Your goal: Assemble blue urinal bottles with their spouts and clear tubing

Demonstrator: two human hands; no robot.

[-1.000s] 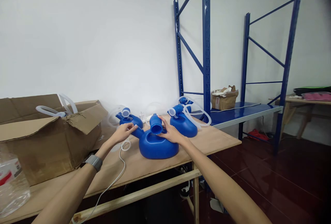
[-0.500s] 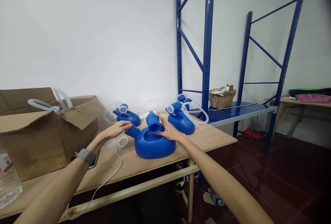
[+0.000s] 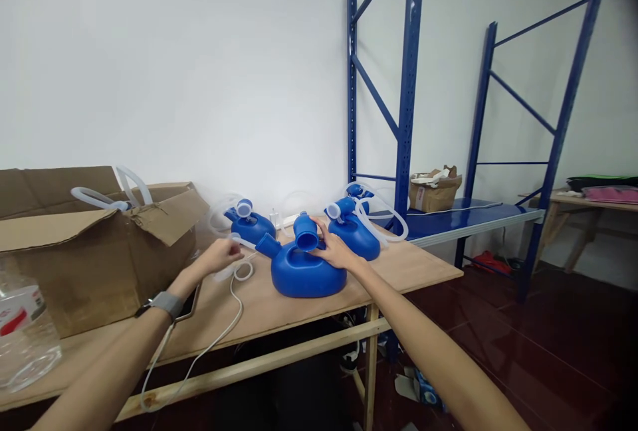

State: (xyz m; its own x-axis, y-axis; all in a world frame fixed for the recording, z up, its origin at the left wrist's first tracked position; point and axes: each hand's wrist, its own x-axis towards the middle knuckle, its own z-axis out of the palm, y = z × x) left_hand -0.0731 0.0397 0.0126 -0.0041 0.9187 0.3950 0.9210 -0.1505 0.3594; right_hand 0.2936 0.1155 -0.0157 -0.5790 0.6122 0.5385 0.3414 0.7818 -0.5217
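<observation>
Grip of right hand (image 3: 336,250) closed partway on blue plastic wide-mouthed cylinder (image 3: 305,230)

Its fingers lie behind the cylinder, thumb beneath the open rim, above a rounded blue plastic jug (image 3: 309,280) standing on the pale brown wooden worktop (image 3: 409,268). The left hand (image 3: 222,256), fingers curled, is just beside the jug's blue neck (image 3: 268,246); whether it holds the translucent whitish tube (image 3: 244,240) at its fingertips, I cannot tell.

Blue racking (image 3: 409,86), 2 cardboard boxes (image 3: 97,278) and a wooden worktable (image 3: 399,270) suggest a storeroom.
</observation>
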